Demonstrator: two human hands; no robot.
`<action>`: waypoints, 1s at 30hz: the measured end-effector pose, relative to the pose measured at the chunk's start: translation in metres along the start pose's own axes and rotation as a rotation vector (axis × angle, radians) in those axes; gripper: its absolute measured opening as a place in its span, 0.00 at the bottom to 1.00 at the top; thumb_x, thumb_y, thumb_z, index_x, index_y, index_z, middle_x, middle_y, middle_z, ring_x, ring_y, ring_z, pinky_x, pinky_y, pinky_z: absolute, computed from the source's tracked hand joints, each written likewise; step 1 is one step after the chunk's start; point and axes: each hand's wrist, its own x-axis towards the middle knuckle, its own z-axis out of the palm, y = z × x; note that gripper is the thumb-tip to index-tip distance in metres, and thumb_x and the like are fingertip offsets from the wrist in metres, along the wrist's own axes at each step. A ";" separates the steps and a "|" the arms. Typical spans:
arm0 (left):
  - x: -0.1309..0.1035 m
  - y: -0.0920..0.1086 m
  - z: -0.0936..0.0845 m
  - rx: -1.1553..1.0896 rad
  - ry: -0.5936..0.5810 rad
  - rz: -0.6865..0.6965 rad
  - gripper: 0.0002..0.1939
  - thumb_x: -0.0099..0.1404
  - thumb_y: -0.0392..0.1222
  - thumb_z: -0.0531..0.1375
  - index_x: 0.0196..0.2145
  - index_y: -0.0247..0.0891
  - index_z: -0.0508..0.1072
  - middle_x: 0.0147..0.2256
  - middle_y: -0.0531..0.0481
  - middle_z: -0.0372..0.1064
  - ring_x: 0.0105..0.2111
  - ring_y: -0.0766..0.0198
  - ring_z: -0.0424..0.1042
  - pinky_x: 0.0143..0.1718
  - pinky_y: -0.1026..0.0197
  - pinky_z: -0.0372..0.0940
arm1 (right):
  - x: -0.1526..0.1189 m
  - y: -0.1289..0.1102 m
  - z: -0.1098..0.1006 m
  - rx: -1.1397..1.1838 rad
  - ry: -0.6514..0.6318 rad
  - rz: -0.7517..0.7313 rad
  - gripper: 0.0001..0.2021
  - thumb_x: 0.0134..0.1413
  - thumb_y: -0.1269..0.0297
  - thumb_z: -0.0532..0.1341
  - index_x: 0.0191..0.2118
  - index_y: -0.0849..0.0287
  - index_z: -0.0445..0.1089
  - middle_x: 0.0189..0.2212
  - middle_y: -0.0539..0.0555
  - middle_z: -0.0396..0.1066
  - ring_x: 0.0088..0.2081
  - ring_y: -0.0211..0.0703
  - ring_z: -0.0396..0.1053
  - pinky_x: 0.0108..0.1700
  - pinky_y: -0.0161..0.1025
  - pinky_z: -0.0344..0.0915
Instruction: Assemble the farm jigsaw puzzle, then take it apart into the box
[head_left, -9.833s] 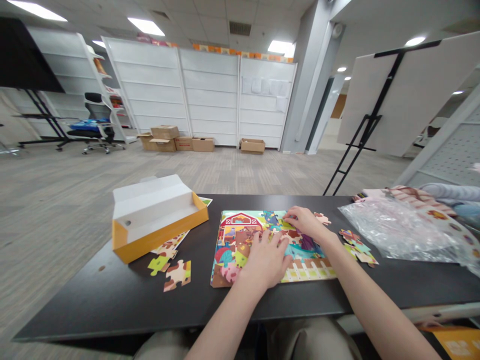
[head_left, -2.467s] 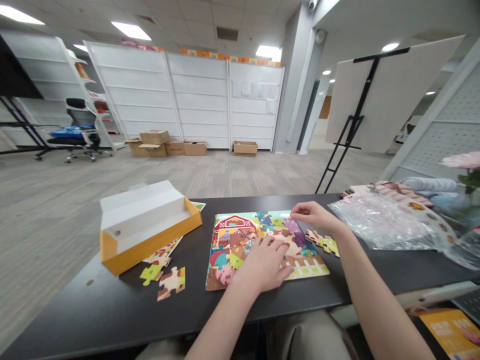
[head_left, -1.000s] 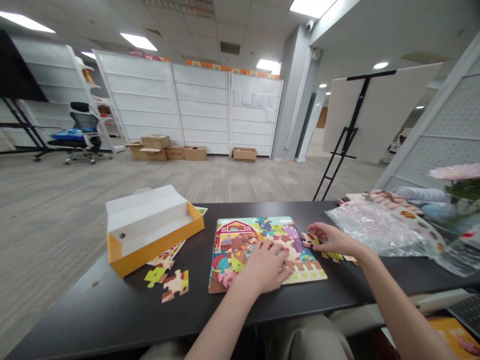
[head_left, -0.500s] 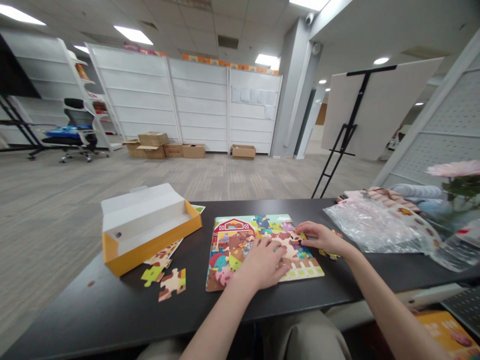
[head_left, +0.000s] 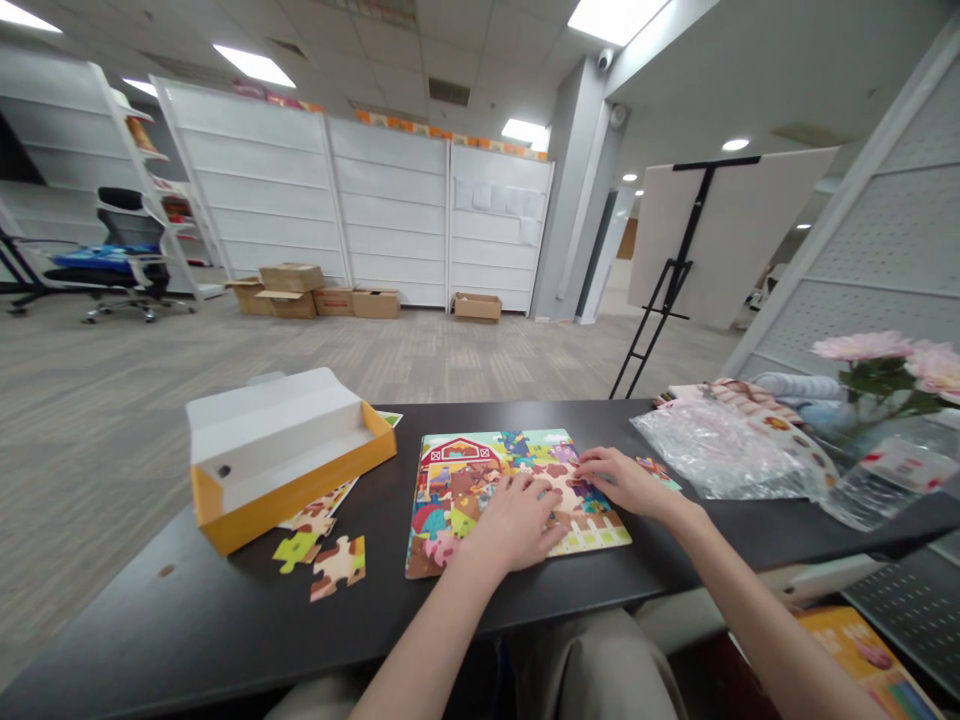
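Currently on the head feed, my only view, I log the jigsaw puzzle (head_left: 469,500) lying flat on the dark surface (head_left: 187,620), directly in front of the person, its long axis running left to right. Its printed red barn (head_left: 459,452) is at the far left and its white fence (head_left: 592,533) along the near edge. Key relation: the right-hand part of the puzzle lies under and just left of the right hand (head_left: 626,482), which is the nearer one to that end and comes in from the right with bent fingers. I note its fingertips at the printed cow patch; whether they pinch a piece I cannot tell. The left hand (head_left: 517,522) rests palm down over the puzzle's near middle, fingers loosely spread, gripping nothing that I can see. So the puzzle extends leftward and away from the left hand, and is partly covered by both hands. Loose pieces (head_left: 660,472) sit just beyond the right hand, near the transparent plastic bag (head_left: 720,455). Well left of the left hand I record a brown-and-cream piece (head_left: 339,567) and a green piece (head_left: 295,547), near the yellow box (head_left: 300,488).
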 end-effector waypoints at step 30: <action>0.001 0.001 0.006 0.057 0.026 0.010 0.18 0.72 0.52 0.51 0.53 0.42 0.72 0.54 0.45 0.70 0.54 0.49 0.66 0.54 0.46 0.61 | 0.009 -0.039 0.037 -0.256 0.109 0.331 0.14 0.68 0.65 0.54 0.41 0.57 0.78 0.41 0.59 0.72 0.43 0.48 0.68 0.50 0.44 0.63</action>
